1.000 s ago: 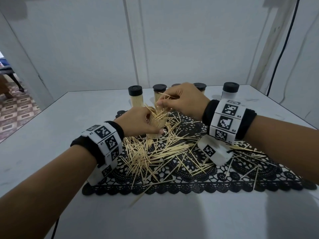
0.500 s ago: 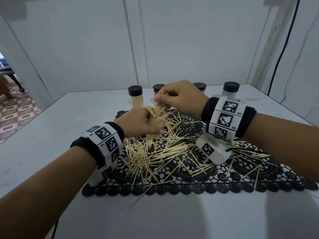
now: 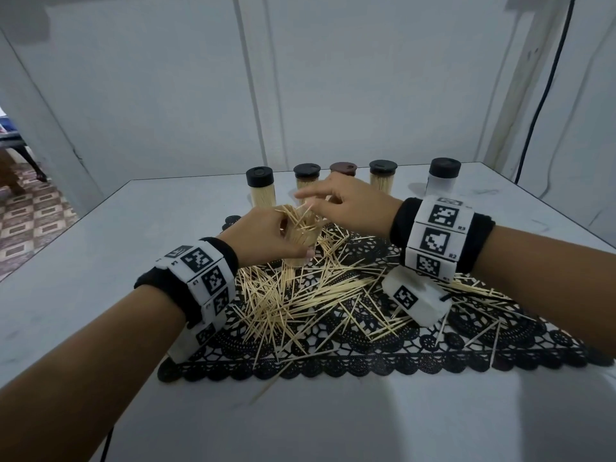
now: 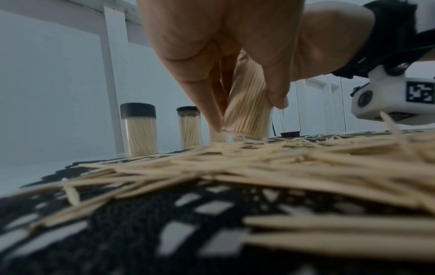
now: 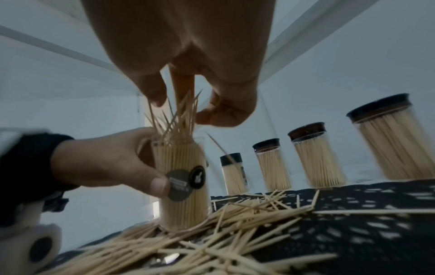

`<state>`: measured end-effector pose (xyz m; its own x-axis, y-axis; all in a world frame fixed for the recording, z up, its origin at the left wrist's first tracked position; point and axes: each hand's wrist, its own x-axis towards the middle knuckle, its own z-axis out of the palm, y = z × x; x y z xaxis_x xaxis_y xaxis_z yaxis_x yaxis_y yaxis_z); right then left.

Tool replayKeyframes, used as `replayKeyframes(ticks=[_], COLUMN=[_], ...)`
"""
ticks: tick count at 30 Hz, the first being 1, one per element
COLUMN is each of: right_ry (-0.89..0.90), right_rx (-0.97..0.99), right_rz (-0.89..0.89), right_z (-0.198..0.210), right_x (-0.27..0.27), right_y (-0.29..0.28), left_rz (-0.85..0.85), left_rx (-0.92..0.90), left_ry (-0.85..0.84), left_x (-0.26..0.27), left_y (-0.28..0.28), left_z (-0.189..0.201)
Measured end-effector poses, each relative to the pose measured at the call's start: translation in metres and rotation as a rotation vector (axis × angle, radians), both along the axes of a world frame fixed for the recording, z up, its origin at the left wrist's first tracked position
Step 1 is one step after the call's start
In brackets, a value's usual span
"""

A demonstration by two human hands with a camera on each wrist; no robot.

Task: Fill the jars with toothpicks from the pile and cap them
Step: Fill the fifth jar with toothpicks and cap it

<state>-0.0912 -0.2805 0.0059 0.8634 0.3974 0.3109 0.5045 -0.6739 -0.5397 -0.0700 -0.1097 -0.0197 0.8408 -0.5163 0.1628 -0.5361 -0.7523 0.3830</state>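
My left hand (image 3: 266, 238) is wrapped round the open jar (image 5: 182, 178), thumb on its round label, holding it upright on the black lace mat (image 3: 366, 351); the jar stands in the far-left part of the toothpick pile (image 3: 300, 295), its base among loose sticks; through the wall it looks packed almost to the rim, with a tuft of toothpicks (image 5: 176, 115) standing proud of the mouth at odd angles.

My right hand (image 3: 346, 205) hovers directly over that mouth; fingers loosely curled, tips at the protruding sticks; from the right wrist view I can't tell whether thumb and finger pinch one or just nudge them down; no bunch in the palm that I can see.

Behind, along the far edge of the table (image 3: 100, 261): five capped jars (image 3: 382, 176) in a row; four show toothpicks inside; the rightmost one (image 3: 441, 176) looks pale and I can't tell its fill from the head view.

Progress, my read: most jars done and capped; the one in hand is nearly full but the stray ends must be seated before a lid goes on; a dark cap (image 4: 290, 134) lies on the mat just behind it, probably its lid; a fair spread of toothpicks remains across the mat, centre to right, so more filling may follow if another empty jar exists; none visible.
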Motion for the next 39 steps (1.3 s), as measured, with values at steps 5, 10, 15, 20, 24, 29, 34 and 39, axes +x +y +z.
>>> replayKeyframes(ticks=[5,10,15,20,24,29,34,39], right_ry=[-0.08,-0.177,-0.105,-0.138,-0.207,-0.282,-0.321,-0.282], right_rx=[0.212,0.174,0.089,-0.066,-0.144,-0.15,-0.073,-0.096], right_rz=[-0.059,-0.036,0.002,0.035,-0.009,0.018,0.033,0.009], right_z=[-0.005,-0.007,-0.007,-0.006,-0.01,-0.011,-0.005,0.003], right_x=[0.004,-0.002,-0.007,-0.011,-0.006,-0.005,-0.008,-0.006], right_y=[-0.007,-0.006,-0.006,-0.003,0.006,0.014,0.01,-0.004], left_rz=[0.006,-0.002,0.022,-0.008,-0.013,-0.024,-0.001,0.009], left_rx=[-0.017,-0.097,-0.109,-0.127,-0.117,-0.102,-0.08,-0.081], left_ry=[0.0,0.025,0.021,0.009,0.014,0.028,0.016,0.003], left_x=[0.002,0.002,0.003,-0.001,-0.005,-0.006,-0.005,-0.008], left_y=[0.001,0.002,0.004,0.001,-0.002,-0.003,-0.002,-0.003], left_z=[-0.002,-0.003,-0.001,0.0,0.0,0.0,0.0,0.003])
